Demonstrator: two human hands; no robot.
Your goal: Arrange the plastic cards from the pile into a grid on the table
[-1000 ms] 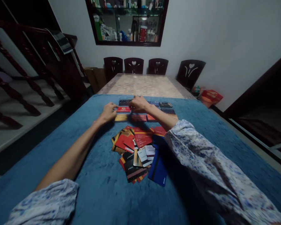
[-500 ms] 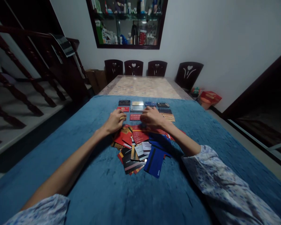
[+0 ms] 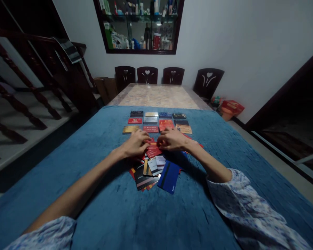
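Note:
My left hand (image 3: 137,143) reaches over the left side of a loose pile of cards, its fingers curled in at the edge of a red card (image 3: 153,151). From the other side my right hand (image 3: 173,139) bends its fingers at that card too. Whatever is between the fingertips is too small to make out. Lower in the pile lie a blue card (image 3: 169,177), a black card (image 3: 144,177) and pale cards (image 3: 154,167). Beyond the hands, cards are set in rows, among them a gold card (image 3: 129,130), a pinkish-red card (image 3: 150,129) and an orange-red card (image 3: 166,125).
A blue cloth (image 3: 99,208) covers the near part of the table; its bare marble-patterned top (image 3: 156,95) shows behind. Dark chairs (image 3: 147,75) stand at the far end. A stair railing (image 3: 28,83) runs along the left, and a red bag (image 3: 232,108) is on the right.
The gold card that was under my left hand now lies at the left of the nearest row. Both hands have drawn back to the pile, uncovering the orange-red card.

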